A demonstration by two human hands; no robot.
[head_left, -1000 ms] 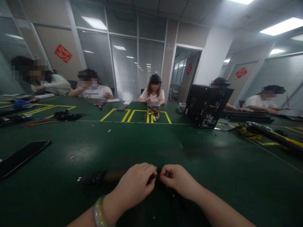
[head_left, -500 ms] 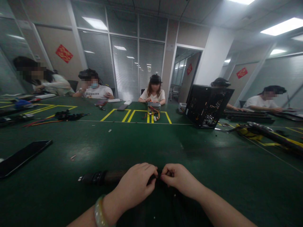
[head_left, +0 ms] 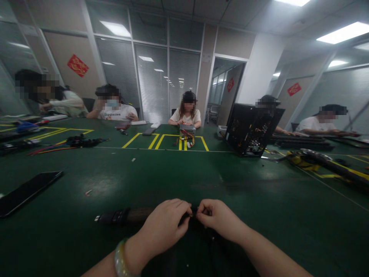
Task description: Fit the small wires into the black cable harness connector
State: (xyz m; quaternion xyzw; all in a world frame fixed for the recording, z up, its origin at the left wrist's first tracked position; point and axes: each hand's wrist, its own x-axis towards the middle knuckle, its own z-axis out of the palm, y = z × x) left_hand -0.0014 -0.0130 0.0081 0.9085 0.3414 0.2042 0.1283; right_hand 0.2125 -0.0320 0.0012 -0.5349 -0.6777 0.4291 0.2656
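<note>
Near the bottom centre, my left hand (head_left: 168,223), with a bangle (head_left: 121,258) on its wrist, is closed around a small dark piece with a tiny brass-coloured tip at its fingertips. Close to its right, my right hand (head_left: 215,217) has thumb and fingers pinched together; what they hold is too dark to make out. Left of my left hand, a dark cylindrical tool (head_left: 123,216) with a metal tip lies on the green table (head_left: 161,173), its right end hidden behind that hand. Dark, unclear shapes lie below my right hand.
A black phone (head_left: 30,191) lies at the left. Cables (head_left: 77,141) sit farther back. A black computer case (head_left: 249,129) stands at the back right, near a black and yellow object (head_left: 325,163). Across the table, several people sit around a power supply (head_left: 188,132) and other parts.
Both hands stay almost in place. The brass-coloured tip at my left fingertips shows more clearly now. At the far right, a person's hands have shifted slightly.
</note>
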